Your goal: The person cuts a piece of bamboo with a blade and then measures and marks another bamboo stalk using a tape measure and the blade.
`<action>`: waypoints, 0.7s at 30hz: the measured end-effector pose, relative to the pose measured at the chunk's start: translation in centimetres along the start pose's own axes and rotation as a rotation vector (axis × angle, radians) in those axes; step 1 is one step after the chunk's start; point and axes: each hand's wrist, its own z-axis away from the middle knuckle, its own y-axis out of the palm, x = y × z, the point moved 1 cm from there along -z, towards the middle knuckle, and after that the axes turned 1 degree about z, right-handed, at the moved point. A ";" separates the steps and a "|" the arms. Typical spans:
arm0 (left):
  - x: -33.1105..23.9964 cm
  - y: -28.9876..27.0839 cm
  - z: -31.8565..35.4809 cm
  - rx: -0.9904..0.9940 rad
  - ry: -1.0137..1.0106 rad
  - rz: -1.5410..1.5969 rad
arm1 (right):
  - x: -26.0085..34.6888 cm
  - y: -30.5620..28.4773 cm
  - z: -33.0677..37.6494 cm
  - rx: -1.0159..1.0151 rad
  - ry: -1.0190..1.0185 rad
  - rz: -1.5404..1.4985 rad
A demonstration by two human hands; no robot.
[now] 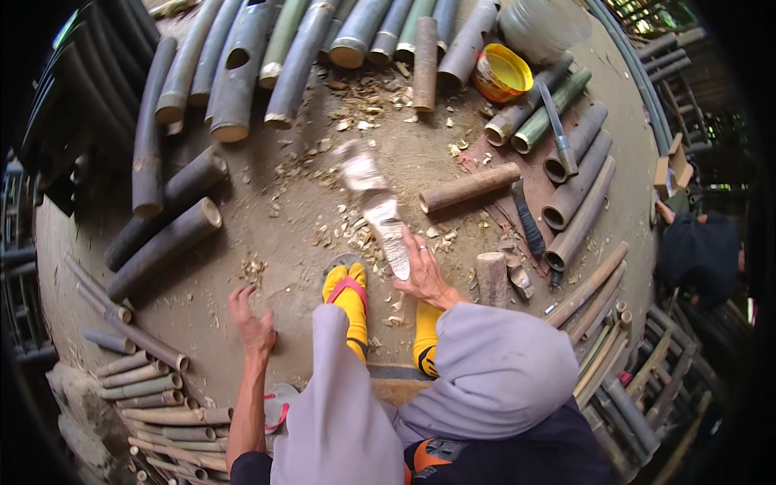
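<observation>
Grasping a pale bamboo strip (373,206), the right hand (424,273) has its grip clenched around the near end, and a ring shows on one finger. This strip points away from the person and looks blurred, so its exact shape I cannot tell. Left hand (252,323) is released, with fingers spread, low over the dirt floor (267,267) and holding nothing. Between the hands are two feet in yellow socks (349,299). Just to the right of the right hand stands a short wooden block (491,279). Farther away lies a brown bamboo piece (470,187), and a yellow bowl (501,73) sits far right. Many grey bamboo tubes (242,73) lie around.
</observation>
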 end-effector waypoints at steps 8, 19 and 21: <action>-20.2 6.8 -10.1 0.177 0.540 -0.411 | -4.1 -7.9 -6.5 -0.123 -0.355 0.414; -19.0 8.1 -13.0 0.267 0.416 -0.230 | -13.1 -15.7 -10.5 -0.267 -0.082 0.810; -20.6 8.8 -12.7 0.182 0.453 -0.006 | -13.6 -16.7 -9.4 -0.248 -0.122 0.716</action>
